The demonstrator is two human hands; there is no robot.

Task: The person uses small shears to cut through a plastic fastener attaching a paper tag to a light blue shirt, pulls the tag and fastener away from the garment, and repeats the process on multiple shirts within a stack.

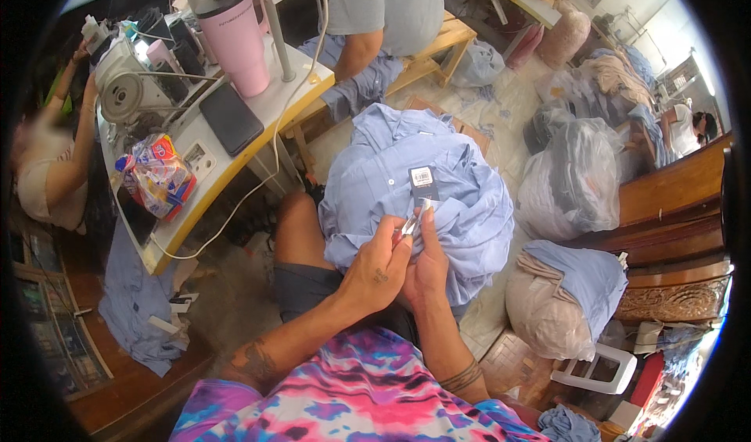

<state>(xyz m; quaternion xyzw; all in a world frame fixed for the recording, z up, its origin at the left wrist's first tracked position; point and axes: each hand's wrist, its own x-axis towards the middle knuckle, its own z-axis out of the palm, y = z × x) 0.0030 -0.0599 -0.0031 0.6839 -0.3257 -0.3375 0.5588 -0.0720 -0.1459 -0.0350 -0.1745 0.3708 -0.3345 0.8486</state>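
A heap of light blue shirts (pixel 368 160) is gathered in front of me over my knees. My left hand (pixel 377 268) is closed round small thread snips (pixel 409 226), whose metal tips point away from me. Close beside it, my right hand (pixel 426 266) pinches a fold of the blue cloth between thumb and fingers. A dark hang tag with a white barcode label (pixel 422 177) lies on the cloth just beyond the fingertips. One white button shows left of the tag. The snips' tips are near the pinched cloth; whether they touch it I cannot tell.
On the left, a sewing table (pixel 301 98) holds a pink tumbler (pixel 233 43), a phone (pixel 231 119) and a plastic food bag (pixel 160 177). A person in grey (pixel 391 12) sits ahead on a wooden bench (pixel 446 47). Stuffed clear bags (pixel 569 180) and a cloth-topped sack (pixel 547 309) stand right.
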